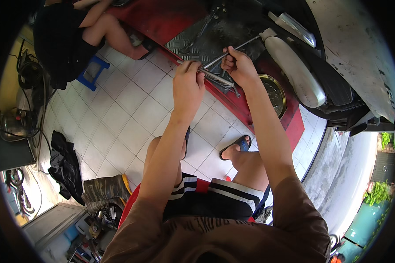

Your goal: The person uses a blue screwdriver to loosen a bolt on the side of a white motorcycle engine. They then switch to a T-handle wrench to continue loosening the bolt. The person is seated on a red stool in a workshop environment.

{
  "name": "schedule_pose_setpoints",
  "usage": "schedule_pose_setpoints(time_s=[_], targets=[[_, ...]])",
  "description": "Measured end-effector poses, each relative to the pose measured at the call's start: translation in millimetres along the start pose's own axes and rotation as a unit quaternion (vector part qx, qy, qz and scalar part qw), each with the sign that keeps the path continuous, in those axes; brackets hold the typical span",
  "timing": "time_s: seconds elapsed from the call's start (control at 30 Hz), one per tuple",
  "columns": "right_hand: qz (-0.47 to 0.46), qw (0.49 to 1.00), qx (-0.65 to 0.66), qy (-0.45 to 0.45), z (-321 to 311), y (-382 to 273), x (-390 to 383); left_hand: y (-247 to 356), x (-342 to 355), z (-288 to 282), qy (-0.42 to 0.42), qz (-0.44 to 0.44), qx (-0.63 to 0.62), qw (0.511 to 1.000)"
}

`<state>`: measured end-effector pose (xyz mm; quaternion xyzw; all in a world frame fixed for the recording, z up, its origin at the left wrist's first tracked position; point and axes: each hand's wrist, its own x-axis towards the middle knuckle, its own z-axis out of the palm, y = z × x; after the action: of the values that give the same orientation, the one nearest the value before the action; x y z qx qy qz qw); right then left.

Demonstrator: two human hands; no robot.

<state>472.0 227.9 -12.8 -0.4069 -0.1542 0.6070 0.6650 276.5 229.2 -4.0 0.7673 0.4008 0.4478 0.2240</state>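
Note:
A long steel T-handle wrench (218, 79) is in both my hands. My left hand (188, 90) is closed over its crossbar, and the bar's free end sticks out to the right. Higher up, my right hand (240, 65) has its fingers curled round the thin shaft. The shaft slants up and right to the motorcycle beside the silver exhaust muffler (294, 70); I cannot make out what its tip touches. A round gold-rimmed dish (285, 103) lies on the red platform, right of my right forearm. Below the crossbar, a small wrench end (237, 93) shows at the platform's edge.
The red lift platform (245, 115) carries a diamond-plate metal surface (175, 43). Another person (59, 39) sits at upper left by a blue stool (94, 72). A black cloth (65, 164) and camouflage boots (105, 190) lie left on the tiled floor (123, 131).

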Motion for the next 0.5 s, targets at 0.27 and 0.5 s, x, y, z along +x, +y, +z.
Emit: schedule_pose_setpoints(time_s=[0.27,0.5], targets=[[0.001,0.995,-0.046,-0.089,-4,29,-52,10,-19,16,-0.177,-0.180,-0.159,0.955],[-0.048,0.997,-0.049,-0.022,-20,52,-50,5,-43,15,-0.160,-0.319,-0.329,0.874]])
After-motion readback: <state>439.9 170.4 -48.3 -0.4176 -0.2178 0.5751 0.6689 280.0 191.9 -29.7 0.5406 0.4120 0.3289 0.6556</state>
